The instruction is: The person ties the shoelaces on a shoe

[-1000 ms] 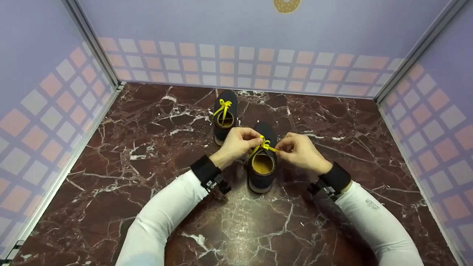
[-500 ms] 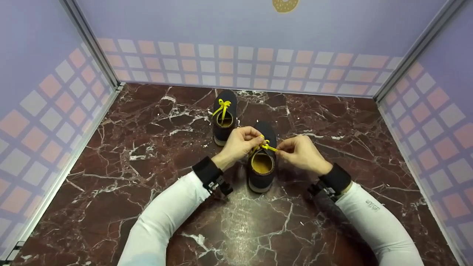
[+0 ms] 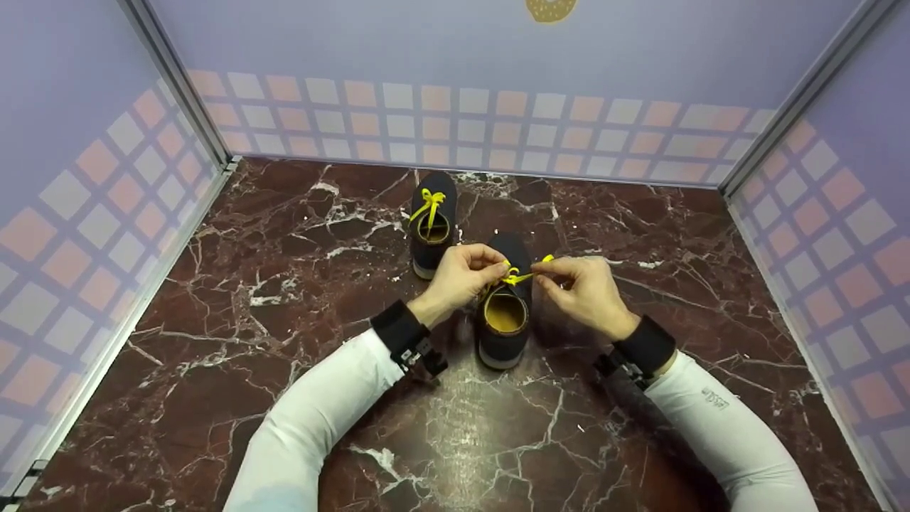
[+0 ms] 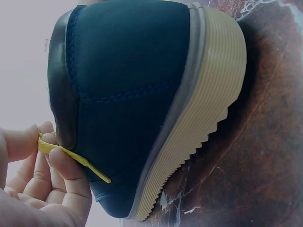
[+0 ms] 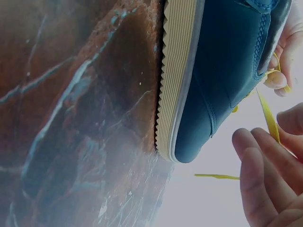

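Note:
A dark shoe (image 3: 502, 350) with a yellow insole stands on the marbled surface, its toe pointing away. My left hand (image 3: 457, 281) pinches a small loop of its yellow shoelace (image 4: 71, 154) between thumb and fingers, and a loose tip hangs below in the left wrist view. Right of the shoe, my right hand (image 3: 589, 293) pinches the other stretch of the shoelace (image 5: 269, 116), drawn taut from the knot. Its free end pokes out past my fingers. A matching shoe (image 3: 430, 256), its yellow lace tied in a bow, stands behind and to the left. My fingers partly cover the knot.
Brown marbled surface (image 3: 213, 370) with white veins surrounds the shoes, with small white specks scattered near them. Lilac panels (image 3: 469, 43) with pink and white squares close off the back and both sides.
My right hand has shifted its hold along the lace, and the lace end now sticks out beyond its fingertips, slightly higher. My left hand keeps its pinch and hardly moves.

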### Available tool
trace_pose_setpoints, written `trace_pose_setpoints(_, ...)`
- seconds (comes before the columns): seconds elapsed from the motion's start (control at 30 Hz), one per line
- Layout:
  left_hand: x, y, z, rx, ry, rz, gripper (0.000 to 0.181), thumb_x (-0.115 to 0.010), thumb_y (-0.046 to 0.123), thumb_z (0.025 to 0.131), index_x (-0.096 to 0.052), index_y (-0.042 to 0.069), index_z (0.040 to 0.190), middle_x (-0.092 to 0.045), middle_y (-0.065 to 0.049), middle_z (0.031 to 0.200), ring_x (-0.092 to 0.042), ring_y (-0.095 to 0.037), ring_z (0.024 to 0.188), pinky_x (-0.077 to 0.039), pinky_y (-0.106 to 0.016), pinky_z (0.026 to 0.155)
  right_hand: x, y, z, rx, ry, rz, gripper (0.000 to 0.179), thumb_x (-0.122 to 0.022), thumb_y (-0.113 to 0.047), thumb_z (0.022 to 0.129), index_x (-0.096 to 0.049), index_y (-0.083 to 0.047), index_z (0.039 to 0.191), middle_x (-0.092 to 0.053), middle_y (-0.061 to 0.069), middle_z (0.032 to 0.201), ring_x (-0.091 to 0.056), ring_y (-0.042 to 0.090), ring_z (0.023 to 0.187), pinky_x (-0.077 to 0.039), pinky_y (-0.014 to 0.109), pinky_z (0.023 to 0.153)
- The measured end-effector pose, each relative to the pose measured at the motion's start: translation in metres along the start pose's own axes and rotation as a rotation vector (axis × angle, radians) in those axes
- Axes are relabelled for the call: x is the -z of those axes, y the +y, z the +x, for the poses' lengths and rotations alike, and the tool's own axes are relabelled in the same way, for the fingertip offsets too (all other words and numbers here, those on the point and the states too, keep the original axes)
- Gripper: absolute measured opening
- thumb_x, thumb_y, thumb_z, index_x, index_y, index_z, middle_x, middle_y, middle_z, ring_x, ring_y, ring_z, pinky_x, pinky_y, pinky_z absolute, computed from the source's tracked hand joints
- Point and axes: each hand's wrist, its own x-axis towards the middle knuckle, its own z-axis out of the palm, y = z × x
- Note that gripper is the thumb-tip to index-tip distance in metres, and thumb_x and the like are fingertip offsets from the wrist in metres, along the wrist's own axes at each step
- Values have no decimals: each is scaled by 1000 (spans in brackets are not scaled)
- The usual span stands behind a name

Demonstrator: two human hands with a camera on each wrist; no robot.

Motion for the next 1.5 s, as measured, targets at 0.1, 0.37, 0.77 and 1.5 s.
trace_pose_setpoints(0.1,1,0,0,-9,0,12,17,-81,3,100,-83,-8,114,-82,7,86,-70,-1,74,-54,-17,68,0,0,0,14,23,11,16,-84,-4,95,-90,-7,111,-89,10,100,-76,16,69,-61,28,62)
trace_pose_setpoints(0.37,0,0,-1,-10,10,21,14,-81,4,100,-84,-6,110,-78,13,81,-65,-3,69,-50,-17,62,0,-5,3,26,63,14,19,-83,-3,95,-89,-6,113,-88,11,108,-79,20,76,-62,30,65)
trace_pose_setpoints(0.77,1,2,-1,1,37,10,16,-86,6,97,-87,-4,110,-86,0,86,-66,-2,63,-52,-17,58,3,-21,23,111,89,47,21,-78,8,93,-87,0,110,-86,13,104,-78,20,73,-64,28,64)
trace_pose_setpoints(1.5,4,3,-5,-94,32,114,10,-86,6,95,-90,1,103,-86,-13,88,-69,-3,63,-56,-18,60,-13,-42,73,-189,-261,309,49,-44,-36,122,-83,-9,128,-84,13,129,-76,26,111,-56,39,99)
